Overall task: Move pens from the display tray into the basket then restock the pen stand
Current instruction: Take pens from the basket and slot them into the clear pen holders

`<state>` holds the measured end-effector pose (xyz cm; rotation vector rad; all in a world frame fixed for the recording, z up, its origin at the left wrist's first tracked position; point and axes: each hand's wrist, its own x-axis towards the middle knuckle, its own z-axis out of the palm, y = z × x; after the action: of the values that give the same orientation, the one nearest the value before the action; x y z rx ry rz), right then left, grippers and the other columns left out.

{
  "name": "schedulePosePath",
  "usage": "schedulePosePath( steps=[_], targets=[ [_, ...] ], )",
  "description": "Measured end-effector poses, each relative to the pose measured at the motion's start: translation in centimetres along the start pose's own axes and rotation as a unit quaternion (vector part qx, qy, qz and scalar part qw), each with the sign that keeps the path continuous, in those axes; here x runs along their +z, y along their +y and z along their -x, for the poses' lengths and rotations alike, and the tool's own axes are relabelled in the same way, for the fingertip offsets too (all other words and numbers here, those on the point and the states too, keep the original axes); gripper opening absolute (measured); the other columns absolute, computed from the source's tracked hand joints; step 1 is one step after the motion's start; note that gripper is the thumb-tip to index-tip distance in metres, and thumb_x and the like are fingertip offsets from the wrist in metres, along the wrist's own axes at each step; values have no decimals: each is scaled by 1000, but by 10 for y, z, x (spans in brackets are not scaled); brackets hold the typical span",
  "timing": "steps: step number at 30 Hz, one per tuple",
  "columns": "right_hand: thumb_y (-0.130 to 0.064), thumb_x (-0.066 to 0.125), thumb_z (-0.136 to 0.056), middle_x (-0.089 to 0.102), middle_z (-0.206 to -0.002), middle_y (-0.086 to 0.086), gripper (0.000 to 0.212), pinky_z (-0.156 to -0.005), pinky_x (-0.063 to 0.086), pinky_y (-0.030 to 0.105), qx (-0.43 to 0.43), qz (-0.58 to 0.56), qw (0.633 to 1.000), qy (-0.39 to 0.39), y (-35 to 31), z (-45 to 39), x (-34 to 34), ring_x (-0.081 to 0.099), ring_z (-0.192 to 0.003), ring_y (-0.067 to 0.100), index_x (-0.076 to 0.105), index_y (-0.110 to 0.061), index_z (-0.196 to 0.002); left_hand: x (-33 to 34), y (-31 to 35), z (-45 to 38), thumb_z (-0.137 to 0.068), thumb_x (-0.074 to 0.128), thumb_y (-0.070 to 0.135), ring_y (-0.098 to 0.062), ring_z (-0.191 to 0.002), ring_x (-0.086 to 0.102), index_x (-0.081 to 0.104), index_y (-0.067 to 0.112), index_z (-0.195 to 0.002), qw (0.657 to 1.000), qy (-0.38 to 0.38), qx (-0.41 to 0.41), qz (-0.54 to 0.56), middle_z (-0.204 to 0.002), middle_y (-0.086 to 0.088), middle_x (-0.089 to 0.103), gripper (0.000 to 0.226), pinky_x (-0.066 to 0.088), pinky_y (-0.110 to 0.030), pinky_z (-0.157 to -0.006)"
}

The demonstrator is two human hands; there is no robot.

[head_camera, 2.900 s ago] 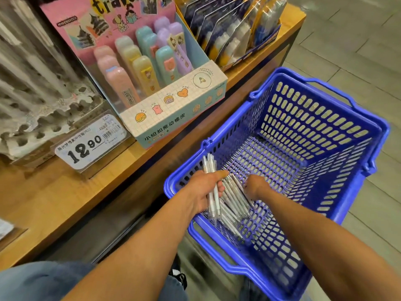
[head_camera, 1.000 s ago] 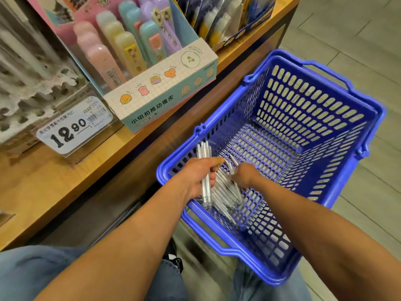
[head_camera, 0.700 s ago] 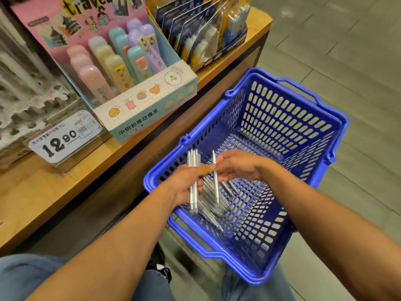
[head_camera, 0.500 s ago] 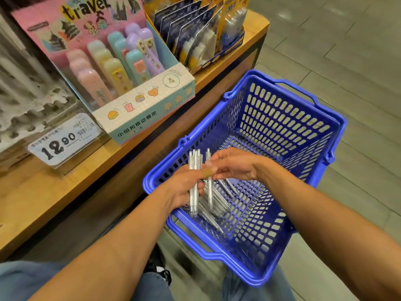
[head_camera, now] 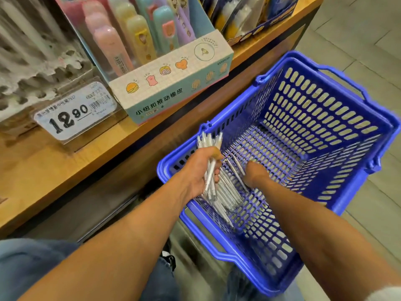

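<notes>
Wooden shelf (head_camera: pixel 65 170): biggest thing we've got in view, running along the left with product displays lined up on top.
Blue basket (head_camera: pixel 325 127): plastic, slotted walls and floor, sitting just beside the shelf edge and lower than it. Both of our hands are inside its near-left corner.
Eraser display box (head_camera: pixel 173 88): cardboard, pastel tubes standing in it, little food doodles on the front. On the shelf, up and left of the basket.
Price tag (head_camera: pixel 73 114): clear holder left of that box, reads 12.90.
Blister packs (head_camera: pixel 245 16): another display further along the shelf, too blurry for us to read.
Left hand (head_camera: pixel 195 177): fist clamped around a bundle of white pens (head_camera: pixel 209 164), held roughly upright, the top ends poking out above the fingers and the tips sticking out below the palm.
Right hand (head_camera: pixel 256 173): reaching down into the loose pens; fingers are curled under and hidden from us, so we can't tell if it's pinching one or just resting there.
Loose pens (head_camera: pixel 227 192): white pile lying on the basket floor in that near-left corner, right under and between our two hands. A couple lean up by the right hand.
</notes>
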<state>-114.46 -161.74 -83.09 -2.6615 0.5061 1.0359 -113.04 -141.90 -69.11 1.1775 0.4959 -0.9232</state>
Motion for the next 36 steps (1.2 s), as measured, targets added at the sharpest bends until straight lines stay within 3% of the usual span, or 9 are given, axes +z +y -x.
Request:
schedulePosePath(
  steps=[2, 4, 9, 14, 19, 25, 30, 33, 36],
  targets=[
    [-11, 51, -94, 57, -124, 21, 60, -74, 48, 38, 3, 37, 999, 4, 2, -4, 13, 59, -108, 37, 25, 2, -147, 0, 1, 0, -81, 51, 7, -12, -49, 43, 50, 12, -73, 1000, -7, -2, 3, -56, 0, 47, 10, 35, -23, -46],
    [-12, 53, -94, 58, -123, 20, 58, -75, 49, 38, 3, 60, 998, 15, 3, -3, 16, 60, -107, 35, 29, 3, -144, 1, 1, 1, -83, 52, 6, -13, -50, 52, 54, 9, -74, 1000, -7, -10, -7, -63, -4, 58, 10, 39, -23, -46],
    [-22, 64, -92, 61, -69, 9, 19, -58, 49, 33, 36, -111, 991, -59, 2, 2, -12, 56, -58, 21, 60, -4, -85, 0, -3, -3, -91, 55, 0, -15, -54, 65, 59, 8, -90, 999, 16, -23, -20, -66, -7, 65, 8, 50, -23, -48],
    [1, 62, -86, 58, -76, 10, 14, -69, 54, 29, -30, -404, 903, -141, 0, 45, -68, 59, -64, 16, 51, -5, -91, 0, -4, -3, -91, 62, 7, -13, -53, 63, 62, 4, -93, 998, 29, -47, -42, -62, -4, 64, 3, 49, -23, -46],
    [7, 59, -87, 60, -79, 10, 10, -66, 54, 26, -144, -504, 834, -175, -24, 119, -99, 58, -66, 16, 57, -1, -83, 6, -1, 2, -77, 80, 31, -16, -56, 60, 65, 10, -93, 999, 15, -40, -35, -67, -3, 62, 31, 48, -27, -48],
    [8, 64, -84, 62, -90, 29, 25, -77, 57, 42, -146, -475, 866, -60, -59, 161, -92, 61, -74, 29, 55, 11, -107, 10, -1, 10, -70, 79, 24, -27, -66, 72, 67, -5, -110, 998, -47, -38, 30, -89, -17, 75, 51, 57, -37, -55],
    [3, 70, -79, 66, -78, 22, 24, -75, 59, 46, -183, -417, 890, -24, -63, 166, -86, 66, -66, 24, 59, 4, -100, 10, -2, 8, -69, 82, 27, -29, -61, 68, 65, -5, -115, 999, -25, -22, -2, -88, -18, 72, 58, 53, -35, -50],
    [-2, 77, -78, 69, -72, 18, 17, -69, 59, 36, -189, -418, 888, -13, -66, 163, -81, 65, -62, 20, 66, 4, -89, 10, -2, 7, -71, 82, 30, -29, -64, 66, 64, -1, -105, 999, -19, -34, 1, -89, -18, 68, 49, 52, -36, -52],
    [-1, 75, -81, 68, -74, 16, 8, -58, 54, 22, -213, -473, 849, -103, -58, 152, -88, 63, -59, 15, 70, 3, -87, 9, -3, 3, -86, 72, 19, -28, -60, 61, 63, -2, -102, 999, -3, -32, 4, -85, -21, 63, 27, 52, -35, -53]
  ],
)
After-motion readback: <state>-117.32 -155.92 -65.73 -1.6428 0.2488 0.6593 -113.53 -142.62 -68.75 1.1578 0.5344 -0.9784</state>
